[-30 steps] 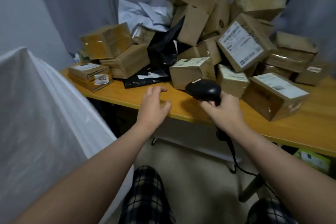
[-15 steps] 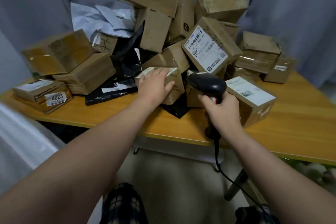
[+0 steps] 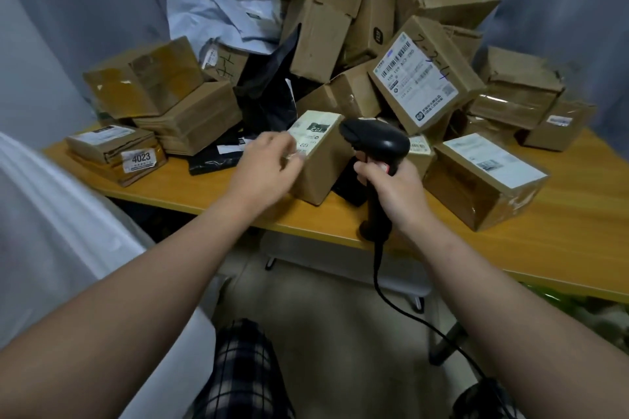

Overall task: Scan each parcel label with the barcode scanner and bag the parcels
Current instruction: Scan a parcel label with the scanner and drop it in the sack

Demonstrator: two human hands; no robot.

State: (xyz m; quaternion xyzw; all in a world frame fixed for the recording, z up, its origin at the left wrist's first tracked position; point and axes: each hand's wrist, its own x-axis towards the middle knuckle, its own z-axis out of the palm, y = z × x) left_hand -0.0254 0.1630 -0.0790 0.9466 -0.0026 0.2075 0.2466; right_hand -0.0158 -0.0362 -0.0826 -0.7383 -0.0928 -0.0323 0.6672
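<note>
I am reading "4023" in bold black digits on a white sticker [image 3: 141,157] stuck to the front of the lower flat box [image 3: 98,169] at the near left. On the big tilted box [image 3: 456,88] I am seeing a white shipping label [image 3: 413,78] carrying a barcode and a row of digits that I am making out only in part, "159" among them. Beside it, blue handwriting [image 3: 432,58] on the cardboard is reading "2-2-4". The small box [image 3: 323,167] just beside the scanner [image 3: 377,143] is showing a label [image 3: 315,131] with what is looking like "102", though it is blurred. Labels on the other boxes are coming through too blurred to read.
</note>
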